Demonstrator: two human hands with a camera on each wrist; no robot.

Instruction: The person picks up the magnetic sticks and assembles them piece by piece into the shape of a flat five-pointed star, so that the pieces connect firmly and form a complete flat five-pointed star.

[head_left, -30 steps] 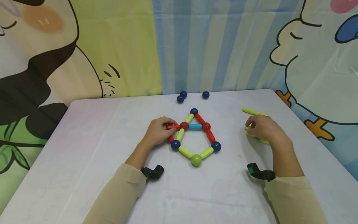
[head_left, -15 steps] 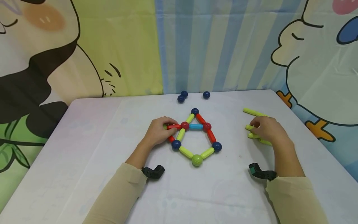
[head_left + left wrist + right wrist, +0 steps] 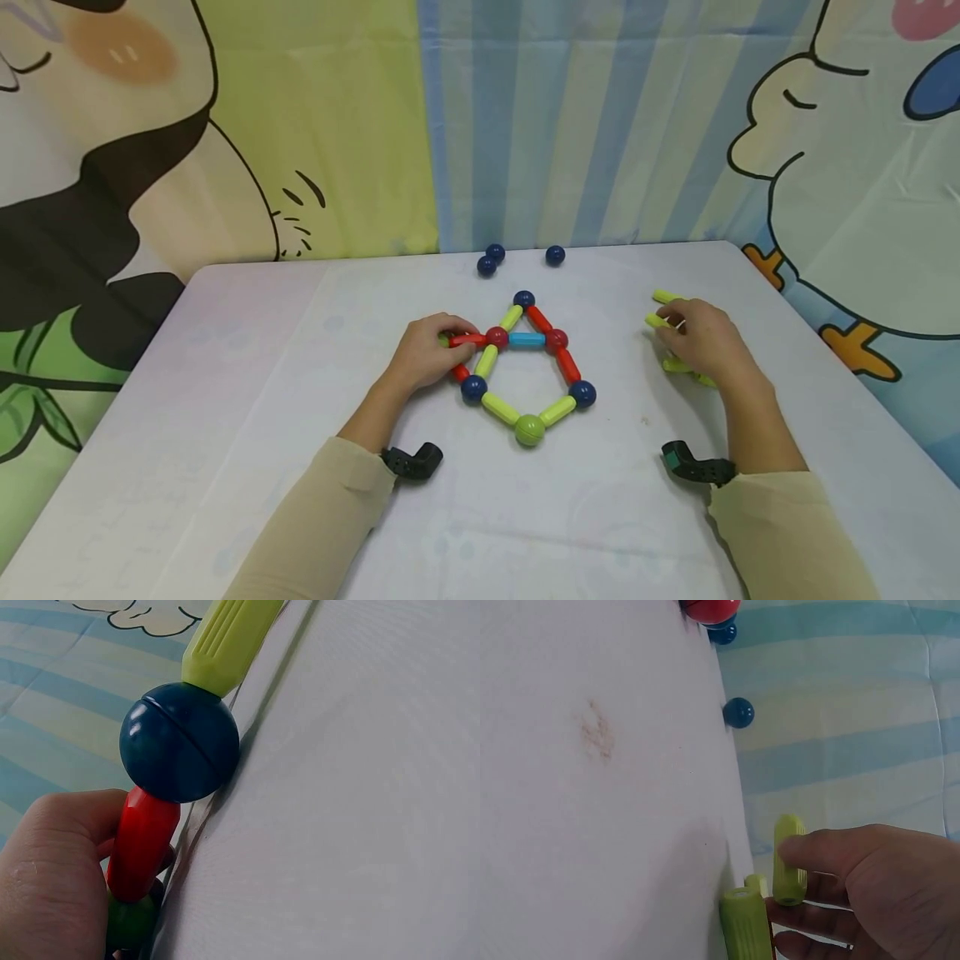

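On the table lies a figure of rods and balls, with a light blue rod [image 3: 527,340] between two red balls and a green ball [image 3: 529,430] at its front corner. The left hand [image 3: 429,353] grips its left end; in the left wrist view the fingers curl round a red rod [image 3: 144,844] between a blue ball [image 3: 180,742] and a green ball [image 3: 130,924]. At the right, the right hand [image 3: 703,340] pinches a yellow-green rod [image 3: 657,321] between thumb and fingers, seen also in the right wrist view [image 3: 789,881]. More such rods [image 3: 747,924] lie beside and partly under that hand.
Two dark blue balls [image 3: 487,266] lie together near the table's back edge, and a single one [image 3: 555,256] lies to their right. A cloth with cartoon figures and stripes [image 3: 540,125] hangs behind the table. Each wrist bears a black camera mount.
The right hand has lifted a yellow-green rod from the group and moved slightly back and left with it. The left hand keeps its grip on the figure, which looks unmoved.
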